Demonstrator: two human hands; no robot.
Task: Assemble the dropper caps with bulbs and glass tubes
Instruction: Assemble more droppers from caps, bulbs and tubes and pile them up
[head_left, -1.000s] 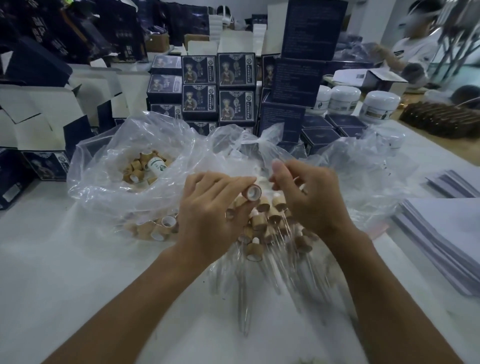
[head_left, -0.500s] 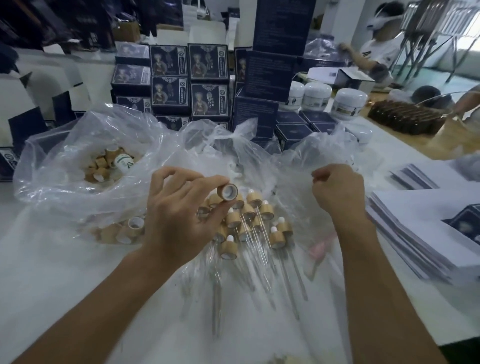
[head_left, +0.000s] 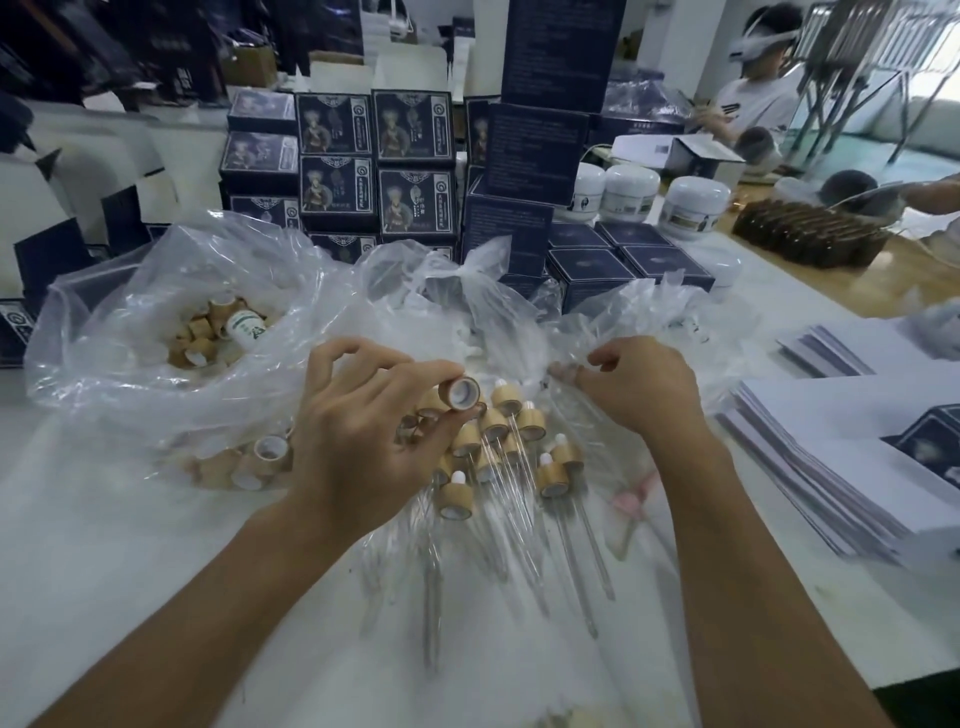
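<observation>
Right, left hand (head_left: 363, 441) pinches one bamboo cap (head_left: 460, 392) between thumb and fingertip, white-lined opening toward the camera. Just below and right of it, assembled droppers (head_left: 498, 457) lie in a heap on the table (head_left: 104, 571), glass tubes pointing toward the person. Right hand (head_left: 639, 387) has fingers curled into the clear plastic bag (head_left: 597, 332); can't tell what it grips. Loose caps (head_left: 208, 332) sit in another bag, far left.

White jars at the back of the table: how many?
3, in a row behind the dark boxes: left jar, middle jar, right jar. More may be hidden behind the box stacks.
</observation>
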